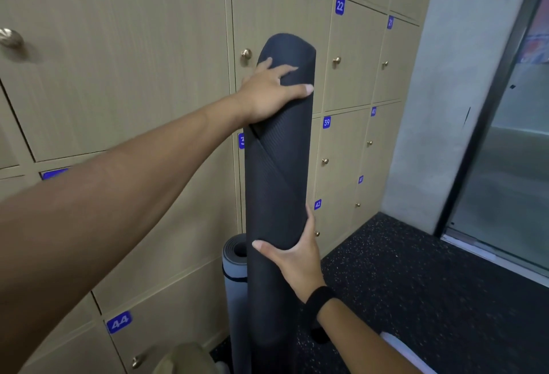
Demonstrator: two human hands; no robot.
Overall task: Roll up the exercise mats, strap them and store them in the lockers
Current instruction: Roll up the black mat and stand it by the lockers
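A rolled dark grey exercise mat (279,171) stands upright in front of the wooden lockers (148,62), whose doors are all closed. My left hand (271,93) grips the roll near its top, thumb across the front. Lower down, my right hand (294,258) clasps the roll from the right side, with a black band on the wrist. No strap shows around this roll. A second rolled mat (236,258), lighter grey with a dark strap around it, stands upright behind and to the left of the dark one.
Locker doors carry blue number tags and brass knobs, such as the knob (246,54) just left of the mat's top. Dark speckled rubber floor (416,284) lies to the right. A concrete pillar (439,106) and a glass door (511,166) stand further right.
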